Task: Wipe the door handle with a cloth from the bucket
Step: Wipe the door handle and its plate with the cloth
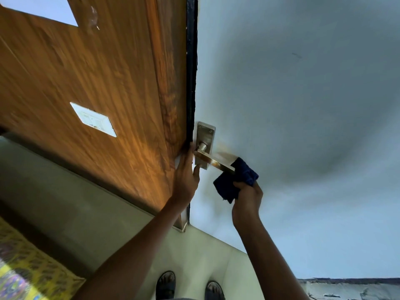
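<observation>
In front of you, filling most of the right side, stands a pale blue-grey door (303, 105), and its dark edge (191, 72) runs down beside a wide wooden panel (97, 83) on the left. That panel carries a small white label (93, 119), and a pale cut-out shows near its top corner. Below it the light floor (194, 256) slopes away, with a patterned yellow cloth (26, 267) in the lower left corner and your two sandalled feet (166, 286) at the bottom edge.

On the door, close to its dark edge, sits a silver backplate (205, 137), and the door handle (216, 162) sticks out from it toward the right, brassy along its length.

Your left hand (187, 180) rests against the door's edge just beside the backplate, fingers stretched up along it and the thumb touching the plate's lower corner; its grip is wide and holds nothing. Your right hand (247, 198) has its grip closed on a bunched dark blue cloth (236, 182), which is pressed around the free end of the handle, covering its tip. The two hands are near each other, with the handle between them.
</observation>
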